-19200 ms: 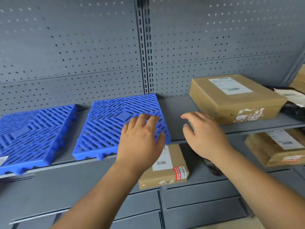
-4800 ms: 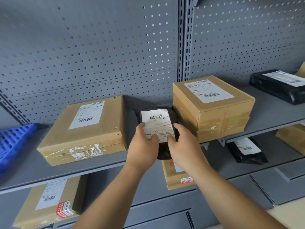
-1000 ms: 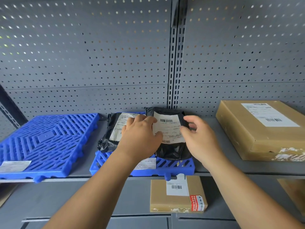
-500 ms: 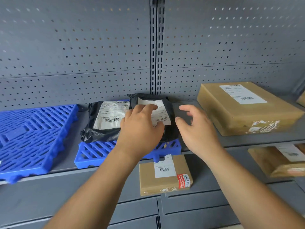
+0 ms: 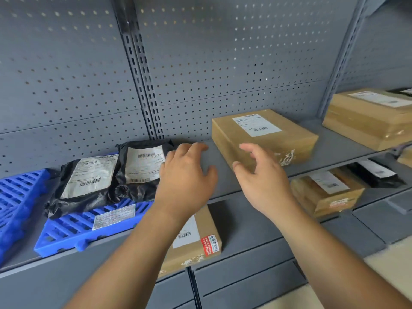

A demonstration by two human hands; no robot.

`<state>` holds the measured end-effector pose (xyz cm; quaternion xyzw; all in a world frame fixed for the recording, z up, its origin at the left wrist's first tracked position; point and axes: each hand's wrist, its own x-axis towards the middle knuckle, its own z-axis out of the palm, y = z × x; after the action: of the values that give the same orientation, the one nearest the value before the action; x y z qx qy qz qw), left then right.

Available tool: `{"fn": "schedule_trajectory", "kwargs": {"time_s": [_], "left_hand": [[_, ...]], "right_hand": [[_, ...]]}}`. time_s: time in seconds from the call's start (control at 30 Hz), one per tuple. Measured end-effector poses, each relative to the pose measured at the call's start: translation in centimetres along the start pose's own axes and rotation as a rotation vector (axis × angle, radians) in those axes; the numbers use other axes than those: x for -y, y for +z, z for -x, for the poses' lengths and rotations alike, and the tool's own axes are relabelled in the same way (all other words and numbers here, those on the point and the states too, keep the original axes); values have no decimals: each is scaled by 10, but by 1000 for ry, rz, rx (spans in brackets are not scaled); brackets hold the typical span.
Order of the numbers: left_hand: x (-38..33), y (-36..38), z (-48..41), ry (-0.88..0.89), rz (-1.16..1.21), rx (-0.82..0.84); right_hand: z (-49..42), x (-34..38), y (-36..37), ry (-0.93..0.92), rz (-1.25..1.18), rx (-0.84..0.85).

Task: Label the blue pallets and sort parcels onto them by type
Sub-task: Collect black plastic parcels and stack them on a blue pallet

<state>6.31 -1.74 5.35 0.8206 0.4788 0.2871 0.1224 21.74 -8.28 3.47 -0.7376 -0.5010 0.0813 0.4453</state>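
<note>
Two black poly-bag parcels lie side by side on a labelled blue pallet (image 5: 73,230): the left bag (image 5: 82,186) and the right bag (image 5: 140,170), each with a white shipping label. A second blue pallet (image 5: 15,197) sits at the far left. My left hand (image 5: 187,175) hovers just right of the right bag, fingers spread, holding nothing. My right hand (image 5: 260,177) is open in front of a flat cardboard box (image 5: 263,134) on the same shelf, not gripping it.
Another cardboard box (image 5: 367,117) stands at the far right of the shelf. The lower shelf holds a small box with a red sticker (image 5: 196,241), a further box (image 5: 327,190) and a black bag (image 5: 376,175). A perforated grey back panel (image 5: 200,63) rises behind.
Both hands have let go of the right black bag, which now lies on the pallet, and have moved right toward the flat cardboard box. The view has swung right.
</note>
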Motion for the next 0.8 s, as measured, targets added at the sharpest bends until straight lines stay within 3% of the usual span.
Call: {"fn": "schedule_trajectory", "kwargs": {"time_s": [0.3,0.8], "left_hand": [[-135,77,16,148,-2,118],[-352,210,52,444,98,369]], "right_hand": [[25,-98,-136,93,178,-74],[92,-238,-324,347,335,-345]]}}
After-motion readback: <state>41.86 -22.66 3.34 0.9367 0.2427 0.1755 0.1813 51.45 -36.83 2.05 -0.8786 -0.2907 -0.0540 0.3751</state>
